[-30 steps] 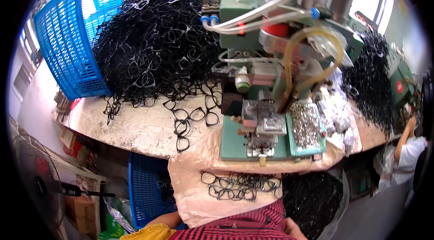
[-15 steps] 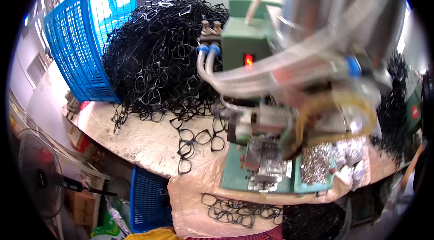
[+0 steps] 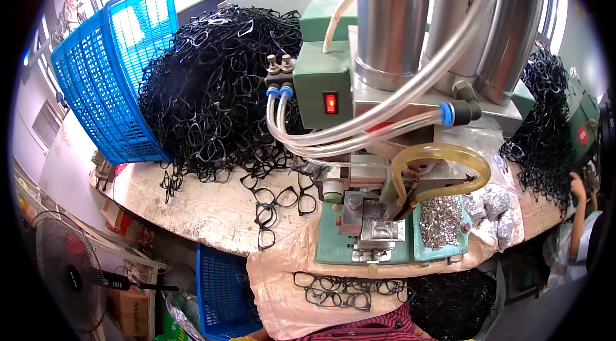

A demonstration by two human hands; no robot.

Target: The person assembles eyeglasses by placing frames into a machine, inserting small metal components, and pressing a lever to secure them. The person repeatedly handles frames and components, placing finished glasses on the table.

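Neither of my hands shows. Slivers of skin, perhaps my arms, appear at the lower edge on either side of a red and dark striped garment [image 3: 359, 329]. Just beyond it, several black eyeglass frames [image 3: 350, 291] lie in a cluster on the pinkish sheet [image 3: 282, 289]. Past them stands a green bench machine [image 3: 324, 94] with a lit red switch, metal cylinders [image 3: 391, 20] and clear air hoses. Its metal fixture [image 3: 383, 230] sits low at the front. A green tray [image 3: 420, 253] of small shiny metal parts [image 3: 440, 222] adjoins the fixture.
A large heap of black frames [image 3: 218, 90] rests against a tipped blue basket [image 3: 93, 87]. A second heap [image 3: 545, 129] stands at the right, near another person's arm [image 3: 579, 206]. Below are a blue crate [image 3: 218, 283], more dark frames [image 3: 452, 302] and a fan [image 3: 70, 270].
The view has shifted and steadied, so the machine appears farther left and sharper. More of the striped garment shows at the lower edge. The eyeglass frames lie as before.
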